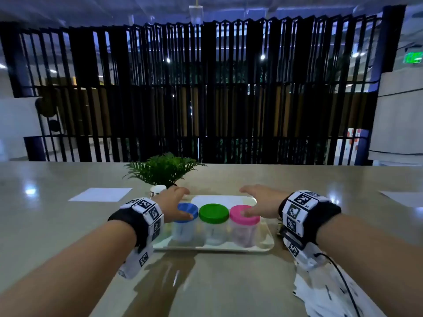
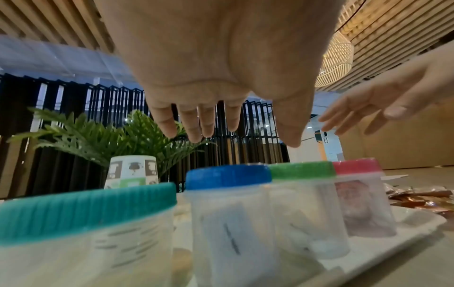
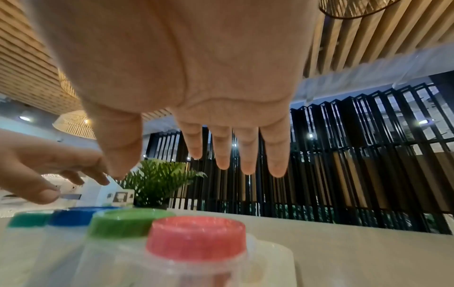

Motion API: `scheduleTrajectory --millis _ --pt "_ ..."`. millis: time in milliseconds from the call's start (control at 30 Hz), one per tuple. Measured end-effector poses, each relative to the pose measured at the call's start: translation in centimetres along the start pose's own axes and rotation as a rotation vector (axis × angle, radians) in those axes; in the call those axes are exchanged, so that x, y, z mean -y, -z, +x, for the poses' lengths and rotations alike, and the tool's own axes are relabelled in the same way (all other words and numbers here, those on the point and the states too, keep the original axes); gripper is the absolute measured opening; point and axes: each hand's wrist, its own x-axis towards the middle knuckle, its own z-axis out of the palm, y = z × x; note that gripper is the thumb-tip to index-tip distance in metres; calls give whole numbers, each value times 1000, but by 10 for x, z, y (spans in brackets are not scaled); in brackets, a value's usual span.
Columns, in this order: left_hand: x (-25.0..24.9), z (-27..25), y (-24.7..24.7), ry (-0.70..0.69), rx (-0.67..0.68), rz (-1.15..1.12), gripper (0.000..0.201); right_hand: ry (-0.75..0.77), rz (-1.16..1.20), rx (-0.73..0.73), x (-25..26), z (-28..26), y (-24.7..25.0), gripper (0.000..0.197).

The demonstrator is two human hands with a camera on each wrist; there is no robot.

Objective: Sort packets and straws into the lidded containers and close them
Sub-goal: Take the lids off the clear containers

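Note:
Four clear jars stand in a row on a white tray [image 1: 263, 244], all with lids on: teal [image 2: 86, 207], blue [image 1: 186, 209], green [image 1: 214, 212] and pink [image 1: 237, 213]. My left wrist hides the teal one in the head view. The blue jar [image 2: 228, 176] holds white packets and the pink jar [image 2: 356, 167] brownish ones. My left hand [image 1: 176, 202] hovers palm down over the blue lid, fingers straight and empty. My right hand [image 1: 258, 202] hovers the same way over the pink lid [image 3: 196, 236]. Both wrist views show a gap between the fingers and the lids.
A potted fern [image 1: 162, 170] and a small printed cup [image 1: 158, 189] stand just behind the tray. White sheets lie at far left [image 1: 100, 194] and far right [image 1: 402, 197]. Paper-wrapped straws [image 1: 332, 294] lie under my right forearm. Brown packets [image 2: 417, 200] lie right of the tray.

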Motion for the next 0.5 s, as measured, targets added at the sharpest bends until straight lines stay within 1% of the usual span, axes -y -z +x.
scheduleTrajectory --millis 133,233,333,500 --pt "0 1 -16 72 101 -44 98 -104 9 139 -11 6 -19 98" --pt "-2 4 -23 87 143 -68 106 -144 67 155 -17 13 -32 101" --pt "-3 7 -25 88 144 -84 108 -141 150 153 -18 16 -43 98" --pt "-2 10 -26 102 125 -97 105 -135 141 102 -17 22 -55 79"
